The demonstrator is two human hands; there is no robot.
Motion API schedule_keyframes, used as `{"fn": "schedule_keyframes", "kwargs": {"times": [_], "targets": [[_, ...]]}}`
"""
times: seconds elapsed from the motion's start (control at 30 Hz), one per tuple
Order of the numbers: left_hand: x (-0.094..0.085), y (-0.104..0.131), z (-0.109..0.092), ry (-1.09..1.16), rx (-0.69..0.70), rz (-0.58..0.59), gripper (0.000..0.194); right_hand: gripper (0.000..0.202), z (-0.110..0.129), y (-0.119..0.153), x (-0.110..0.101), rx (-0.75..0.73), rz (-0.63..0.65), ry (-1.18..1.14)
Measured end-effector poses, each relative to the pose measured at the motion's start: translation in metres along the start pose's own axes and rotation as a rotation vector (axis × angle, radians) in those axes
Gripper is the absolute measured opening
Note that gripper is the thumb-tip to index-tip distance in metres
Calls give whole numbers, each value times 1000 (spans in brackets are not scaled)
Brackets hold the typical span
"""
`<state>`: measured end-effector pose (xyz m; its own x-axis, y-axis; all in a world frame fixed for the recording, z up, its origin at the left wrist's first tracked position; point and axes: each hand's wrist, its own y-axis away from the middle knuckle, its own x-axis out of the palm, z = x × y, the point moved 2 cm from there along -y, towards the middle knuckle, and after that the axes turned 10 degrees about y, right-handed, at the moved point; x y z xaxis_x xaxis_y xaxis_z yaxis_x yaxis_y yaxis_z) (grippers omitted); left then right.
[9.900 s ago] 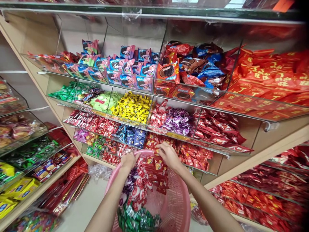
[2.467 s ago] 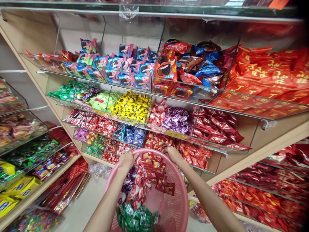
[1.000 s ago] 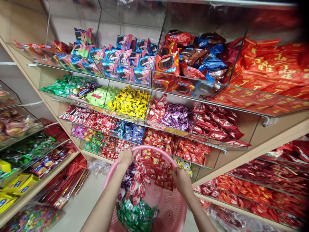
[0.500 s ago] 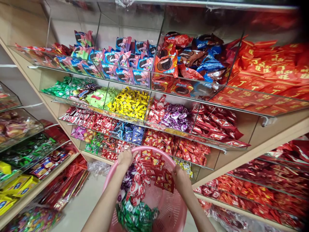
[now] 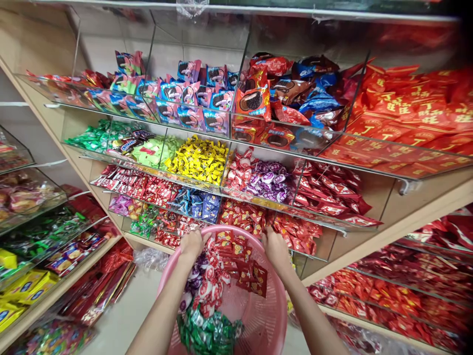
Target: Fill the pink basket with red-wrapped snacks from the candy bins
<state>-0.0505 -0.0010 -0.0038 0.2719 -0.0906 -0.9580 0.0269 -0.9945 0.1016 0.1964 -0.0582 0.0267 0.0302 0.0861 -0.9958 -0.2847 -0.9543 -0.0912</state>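
A pink plastic basket [image 5: 280,315] is tilted towards me in front of the shelves. My left hand [image 5: 192,245] is closed on its far left rim. Inside lie green-wrapped candies [image 5: 207,333], red-and-white twist-wrapped candies [image 5: 212,281], purple-wrapped candies [image 5: 194,278] and flat red packets [image 5: 254,278]. Just beyond the basket's far right rim is my right hand [image 5: 275,246], its fingers curled by the red packets [image 5: 244,217] in a low shelf compartment. Its fingertips are partly hidden, so I cannot make out what is between them.
Clear-walled shelf compartments hold yellow-wrapped candies [image 5: 201,159], purple-wrapped candies [image 5: 269,180], cookie packs [image 5: 253,102] and large red packets [image 5: 417,113]. More shelves flank me, with yellow packs [image 5: 27,286] at left. Clear plastic bags [image 5: 151,257] lie on the floor.
My right hand has moved up and forward, from beside the basket's right rim to the red packets in the low compartment. My left hand and the basket stay nearly in place.
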Motion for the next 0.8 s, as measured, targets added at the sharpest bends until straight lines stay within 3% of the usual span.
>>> {"fn": "schedule_keyframes", "kwargs": {"times": [0.17,0.3,0.57,0.8], "targets": [[3,-3,2,10,-11,0,69,23,10,-41,5,17,138,53],[4,-4,2,10,-10,6,67,21,17,-59,10,25,179,46],[4,-4,4,20,-18,8,71,20,21,-64,22,35,198,50],[2,-3,4,8,1,16,66,18,23,-64,19,51,193,56]]}}
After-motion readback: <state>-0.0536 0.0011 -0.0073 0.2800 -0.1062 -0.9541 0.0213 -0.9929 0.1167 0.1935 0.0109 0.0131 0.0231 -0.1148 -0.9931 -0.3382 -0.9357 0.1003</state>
